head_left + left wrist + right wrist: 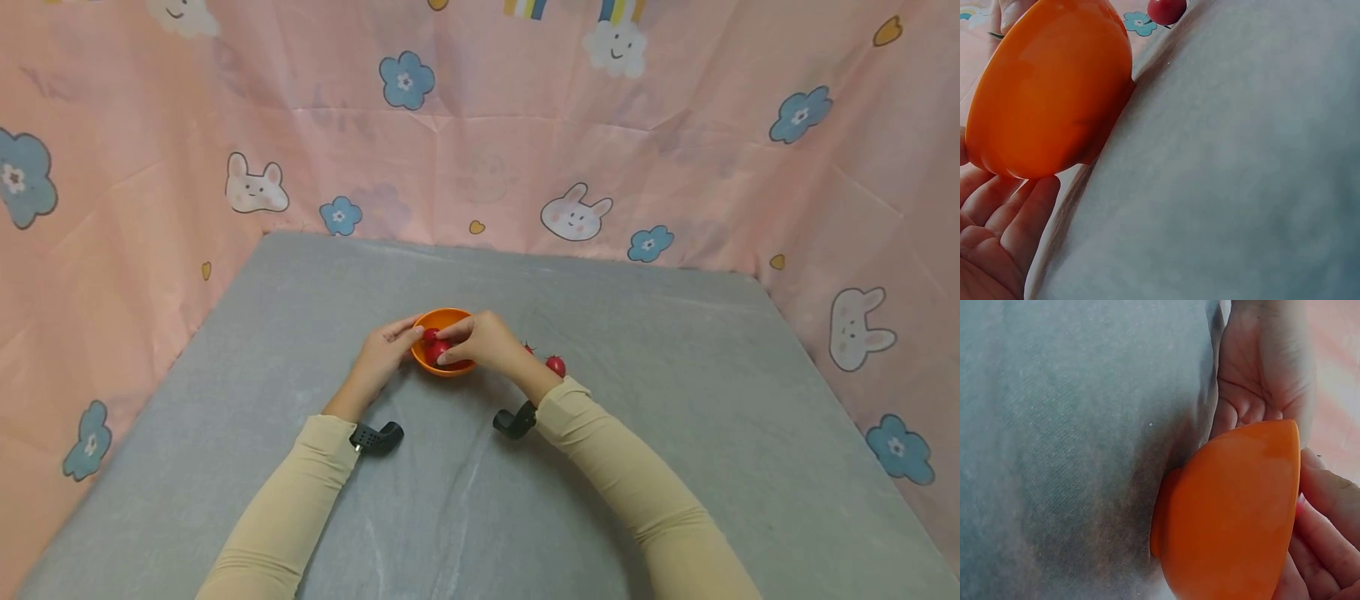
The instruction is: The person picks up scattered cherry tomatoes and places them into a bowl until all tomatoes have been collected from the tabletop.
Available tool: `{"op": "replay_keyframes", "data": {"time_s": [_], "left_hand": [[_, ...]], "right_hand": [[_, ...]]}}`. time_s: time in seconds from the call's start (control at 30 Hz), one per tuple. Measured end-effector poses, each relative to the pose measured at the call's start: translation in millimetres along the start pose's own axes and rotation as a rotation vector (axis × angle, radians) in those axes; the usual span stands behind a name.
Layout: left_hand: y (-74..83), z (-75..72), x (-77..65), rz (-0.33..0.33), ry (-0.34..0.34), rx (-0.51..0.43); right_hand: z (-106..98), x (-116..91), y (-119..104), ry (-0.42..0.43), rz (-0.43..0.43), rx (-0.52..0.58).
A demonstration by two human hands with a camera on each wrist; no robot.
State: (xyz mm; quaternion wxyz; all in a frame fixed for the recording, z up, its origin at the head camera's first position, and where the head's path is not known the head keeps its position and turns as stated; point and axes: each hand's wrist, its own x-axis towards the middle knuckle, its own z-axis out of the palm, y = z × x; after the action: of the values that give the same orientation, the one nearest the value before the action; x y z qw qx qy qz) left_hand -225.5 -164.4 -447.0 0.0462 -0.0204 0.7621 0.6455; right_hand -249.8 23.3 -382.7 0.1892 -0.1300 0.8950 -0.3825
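Observation:
An orange bowl (444, 372) stands on the grey table, with red cherry tomatoes (432, 334) inside it. My left hand (377, 360) holds the bowl from the left: in the left wrist view its fingers (1035, 215) lie against the outer wall and the thumb is at the rim. My right hand (487, 340) reaches over the right rim, thumb and fingers pinching a cherry tomato (437, 352) low inside the bowl. From the right wrist, the bowl's wall (1229, 512) hides most of what these fingers (1325, 540) hold.
To the right of the bowl, beside my right wrist, lie a cherry tomato (556, 365) and another one (528, 348) partly hidden by that wrist. A pink patterned curtain (480, 142) borders the grey table (675, 350) at the back and sides.

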Motion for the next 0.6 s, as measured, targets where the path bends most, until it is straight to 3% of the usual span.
{"op": "replay_keyframes", "data": {"time_s": [0.6], "left_hand": [[1.5,-0.7,-0.7,0.000,0.009,0.003]], "right_hand": [[0.2,2.3,2.2,-0.003,-0.001,-0.013]]}}
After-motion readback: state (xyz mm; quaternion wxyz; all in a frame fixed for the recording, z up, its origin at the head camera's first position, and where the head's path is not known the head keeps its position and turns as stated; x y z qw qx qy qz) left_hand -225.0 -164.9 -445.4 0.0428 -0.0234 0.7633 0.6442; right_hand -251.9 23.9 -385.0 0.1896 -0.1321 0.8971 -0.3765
